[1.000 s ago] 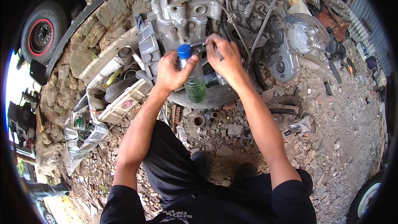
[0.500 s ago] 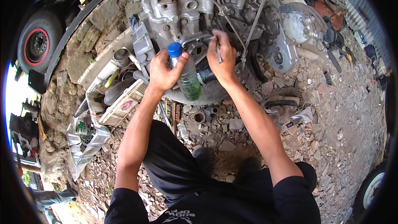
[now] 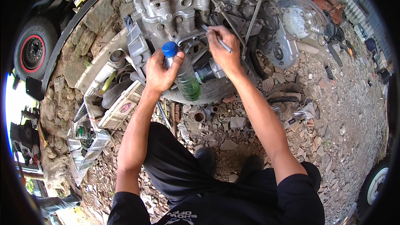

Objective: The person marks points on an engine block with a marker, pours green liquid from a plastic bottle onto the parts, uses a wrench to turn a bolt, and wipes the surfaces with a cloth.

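My left hand point(image 3: 160, 71) is wrapped round a clear plastic bottle point(image 3: 186, 77) with a blue cap, tilted slightly, with green liquid in its lower part. In my closed right hand point(image 3: 225, 49) is a slim grey metal rod point(image 3: 224, 45), its kind not clear; one end points up and left. Both hands are in front of a greasy grey engine point(image 3: 175, 14). A curved metal edge round an opening point(image 3: 194, 46) on the engine's side lies between them. Below that opening, a black cylindrical filter point(image 3: 204, 73) sticks out between the bottle and my right wrist.
The engine rests over a tyre point(image 3: 210, 93). Broken white plastic crates point(image 3: 121, 104) with parts stand at left, beside a stone wall point(image 3: 68, 62). Rubble covers the ground point(image 3: 325, 112). A round metal housing point(image 3: 298, 23) sits right of the engine. Another person's legs point(image 3: 58, 203) show at lower left.
The rod in my right hand has turned from nearly upright to slanting, and that hand has rotated with it. The bottle has stayed in my left hand; the view has shifted slightly.
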The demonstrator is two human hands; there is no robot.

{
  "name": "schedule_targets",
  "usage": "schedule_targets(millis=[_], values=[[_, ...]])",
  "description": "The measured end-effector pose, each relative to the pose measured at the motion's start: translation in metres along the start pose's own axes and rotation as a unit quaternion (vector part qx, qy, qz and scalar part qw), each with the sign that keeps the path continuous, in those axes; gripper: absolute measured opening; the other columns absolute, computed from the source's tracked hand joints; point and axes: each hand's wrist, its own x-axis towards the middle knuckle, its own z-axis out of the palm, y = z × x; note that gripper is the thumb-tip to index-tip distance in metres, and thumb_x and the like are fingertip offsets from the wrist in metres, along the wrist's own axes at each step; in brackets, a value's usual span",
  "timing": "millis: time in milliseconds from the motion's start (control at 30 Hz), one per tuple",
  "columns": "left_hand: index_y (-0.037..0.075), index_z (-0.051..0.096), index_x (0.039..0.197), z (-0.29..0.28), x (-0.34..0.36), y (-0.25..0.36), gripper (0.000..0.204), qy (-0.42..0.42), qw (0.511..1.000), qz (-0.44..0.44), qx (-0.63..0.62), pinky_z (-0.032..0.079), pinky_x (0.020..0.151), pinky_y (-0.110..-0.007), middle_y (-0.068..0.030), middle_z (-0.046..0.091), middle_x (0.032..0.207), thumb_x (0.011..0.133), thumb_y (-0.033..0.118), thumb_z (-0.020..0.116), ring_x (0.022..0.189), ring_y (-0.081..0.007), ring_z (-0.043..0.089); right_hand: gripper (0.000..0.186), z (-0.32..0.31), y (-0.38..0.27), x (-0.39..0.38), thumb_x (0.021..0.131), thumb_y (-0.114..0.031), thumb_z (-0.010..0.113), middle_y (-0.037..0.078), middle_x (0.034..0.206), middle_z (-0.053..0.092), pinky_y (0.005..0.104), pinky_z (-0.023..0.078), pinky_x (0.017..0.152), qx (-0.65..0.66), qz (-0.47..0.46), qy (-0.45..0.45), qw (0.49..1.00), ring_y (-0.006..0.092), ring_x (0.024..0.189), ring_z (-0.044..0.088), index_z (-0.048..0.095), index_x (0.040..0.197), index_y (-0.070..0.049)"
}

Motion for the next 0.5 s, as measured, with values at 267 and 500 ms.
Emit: schedule_targets(millis=[267, 500], values=[[0.0, 0.068, 0.088, 0.002, 0.001, -0.005, 0.044, 0.0, 1.0, 0.006, 0.005, 0.048, 0.063, -0.043, -0.0207, 0.065, 0.076, 0.088, 0.044, 0.071, 0.069, -0.037, 0.065, 0.012, -0.004, -0.024, -0.003, 0.089, -0.008, 0.062, 0.02, 0.072, 0.069, 0.0466, 0.055, 0.069, -0.021, -0.06, 0.0, 0.998, 0.0386, 0.072, 0.07, 0.068, 0.094, 0.001], [0.0, 0.068, 0.084, 0.006, 0.003, -0.007, 0.045, 0.001, 1.0, -0.013, -0.002, 0.048, 0.062, -0.042, -0.02, 0.065, 0.074, 0.086, 0.045, 0.074, 0.067, -0.0345, 0.064, 0.022, -0.012, -0.026, -0.006, 0.097, -0.015, 0.059, 0.014, 0.075, 0.072, 0.0321, 0.053, 0.055, -0.044, -0.012, -0.039, 0.998, 0.0164, 0.059, 0.068, 0.069, 0.107, 0.001]])
